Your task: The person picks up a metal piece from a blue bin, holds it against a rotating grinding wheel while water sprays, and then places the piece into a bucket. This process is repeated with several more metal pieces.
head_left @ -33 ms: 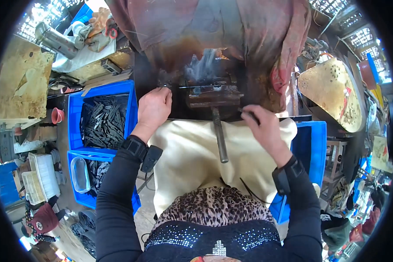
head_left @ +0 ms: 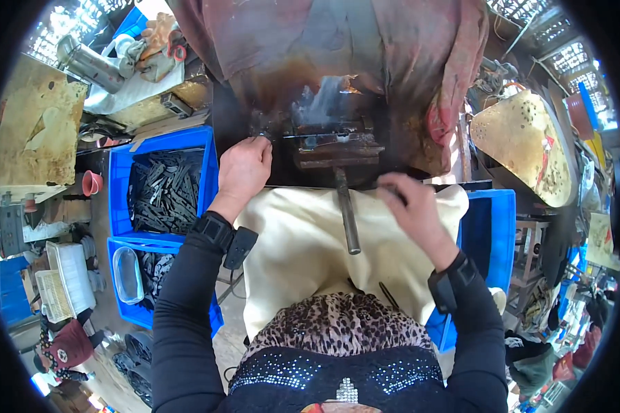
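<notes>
My left hand (head_left: 244,168) is closed at the left side of a dark machine vise (head_left: 341,154); whatever its fingers grip is hidden behind them. My right hand (head_left: 413,210) hovers to the right of the vise handle, over the edge of a cream cloth. Its fingers are curled and slightly blurred, so I cannot make out anything in them. The vise's round metal handle (head_left: 347,213) points toward me, untouched by either hand. Beyond the jaws, a whitish stream like liquid or smoke (head_left: 324,100) shows under a stained reddish curtain (head_left: 331,34).
At left stand a blue bin (head_left: 120,186) of dark flat metal parts and a second blue bin (head_left: 132,313) with more parts and a clear tub. A further blue bin (head_left: 496,227) stands at right. The cream cloth (head_left: 289,234) covers my lap.
My right hand has shifted slightly down and its fingers are more blurred. The left hand stays at the vise. Less of a dark cord shows on the lap cloth.
</notes>
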`<state>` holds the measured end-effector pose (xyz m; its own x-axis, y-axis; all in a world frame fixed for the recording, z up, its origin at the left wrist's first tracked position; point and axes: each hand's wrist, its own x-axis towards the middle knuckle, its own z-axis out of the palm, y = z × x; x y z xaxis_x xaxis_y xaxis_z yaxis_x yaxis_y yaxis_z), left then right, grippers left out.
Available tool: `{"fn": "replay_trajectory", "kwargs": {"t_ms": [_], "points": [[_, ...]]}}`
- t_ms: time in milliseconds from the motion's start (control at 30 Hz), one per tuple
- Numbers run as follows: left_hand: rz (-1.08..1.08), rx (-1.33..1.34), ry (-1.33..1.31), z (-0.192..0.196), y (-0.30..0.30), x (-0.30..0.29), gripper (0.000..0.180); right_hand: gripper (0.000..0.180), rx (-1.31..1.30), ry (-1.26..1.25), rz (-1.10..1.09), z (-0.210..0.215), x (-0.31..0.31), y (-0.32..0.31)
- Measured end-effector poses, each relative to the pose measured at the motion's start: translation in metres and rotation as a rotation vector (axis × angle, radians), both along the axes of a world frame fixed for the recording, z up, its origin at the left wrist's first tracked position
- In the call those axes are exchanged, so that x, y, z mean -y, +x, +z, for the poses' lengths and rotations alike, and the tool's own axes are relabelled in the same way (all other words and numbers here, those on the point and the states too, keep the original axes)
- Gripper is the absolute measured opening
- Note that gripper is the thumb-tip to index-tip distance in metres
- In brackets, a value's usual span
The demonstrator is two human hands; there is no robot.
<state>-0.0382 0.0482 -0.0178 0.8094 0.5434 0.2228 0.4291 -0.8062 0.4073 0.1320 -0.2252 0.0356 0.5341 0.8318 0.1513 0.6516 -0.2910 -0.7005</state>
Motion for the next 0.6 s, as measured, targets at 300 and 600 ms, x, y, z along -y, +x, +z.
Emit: {"fn": "replay_trajectory", "kwargs": {"t_ms": [300, 600], "points": [[-0.007, 0.012, 0.026, -0.001, 0.004, -0.002, 0.013, 0.039, -0.056, -0.029, 0.310, 0.008, 0.032, -0.067], [0.023, -0.025, 0.008, 0.000, 0.003, 0.000, 0.015, 0.045, 0.245, -0.032, 0.357, -0.005, 0.030, -0.071]]}}
